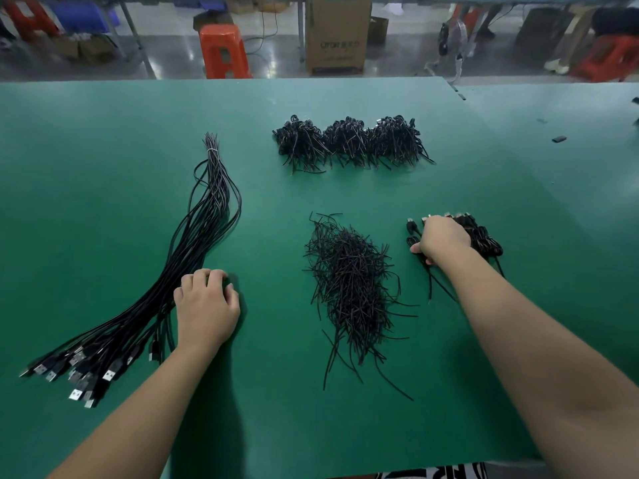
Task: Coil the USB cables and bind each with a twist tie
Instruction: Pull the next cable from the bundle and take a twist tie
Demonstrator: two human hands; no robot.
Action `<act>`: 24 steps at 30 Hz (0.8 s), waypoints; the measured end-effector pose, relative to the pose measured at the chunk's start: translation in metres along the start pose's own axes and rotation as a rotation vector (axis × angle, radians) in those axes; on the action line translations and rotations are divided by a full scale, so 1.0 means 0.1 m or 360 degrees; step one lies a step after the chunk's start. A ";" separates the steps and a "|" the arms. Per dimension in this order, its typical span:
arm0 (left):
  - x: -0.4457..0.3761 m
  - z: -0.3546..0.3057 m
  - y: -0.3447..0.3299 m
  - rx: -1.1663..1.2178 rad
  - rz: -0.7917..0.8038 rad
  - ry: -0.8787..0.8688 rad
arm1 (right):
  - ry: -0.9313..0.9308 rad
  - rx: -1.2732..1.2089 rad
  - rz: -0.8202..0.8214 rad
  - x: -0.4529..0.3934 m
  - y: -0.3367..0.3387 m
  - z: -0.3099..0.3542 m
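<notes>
Green table (pixel 276 426), twist ties (pixel 349 288), orange stool (pixel 224 51), cardboard box (pixel 340 34)

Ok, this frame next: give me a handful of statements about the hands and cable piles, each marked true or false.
1. The left hand rests beside the long bundle of uncoiled cables. True.
2. The right hand is on the pile of twist ties. False: it grips the small pile of coiled cables at the right.
3. Coiled cables lie in a row at the far side of the table. True.
4. The uncoiled cables are white. False: they are black.
</notes>
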State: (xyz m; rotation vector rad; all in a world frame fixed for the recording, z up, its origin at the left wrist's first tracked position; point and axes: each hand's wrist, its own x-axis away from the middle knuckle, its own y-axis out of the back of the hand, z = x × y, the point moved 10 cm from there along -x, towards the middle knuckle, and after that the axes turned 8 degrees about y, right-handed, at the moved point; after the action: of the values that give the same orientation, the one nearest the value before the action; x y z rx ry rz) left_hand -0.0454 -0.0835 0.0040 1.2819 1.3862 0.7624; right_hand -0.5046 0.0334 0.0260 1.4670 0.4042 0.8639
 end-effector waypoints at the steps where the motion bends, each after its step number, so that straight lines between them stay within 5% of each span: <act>1: 0.00 0.00 0.00 0.0002 -0.0001 0.0004 | 0.0009 0.0002 -0.0021 -0.01 0.01 -0.01; 16: 0.01 -0.02 0.05 0.0032 -0.0030 0.0001 | 0.0064 0.0324 -0.0127 0.01 0.14 -0.05; 24: 0.00 -0.01 0.05 0.0019 -0.0003 0.0013 | 0.0547 -0.0334 -0.0449 0.37 0.50 0.98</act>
State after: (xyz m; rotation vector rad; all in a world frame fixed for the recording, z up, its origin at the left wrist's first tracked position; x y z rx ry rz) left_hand -0.0454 -0.0823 0.0086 1.2877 1.4000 0.7599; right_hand -0.4235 -0.0134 0.0941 1.0389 0.7350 0.9003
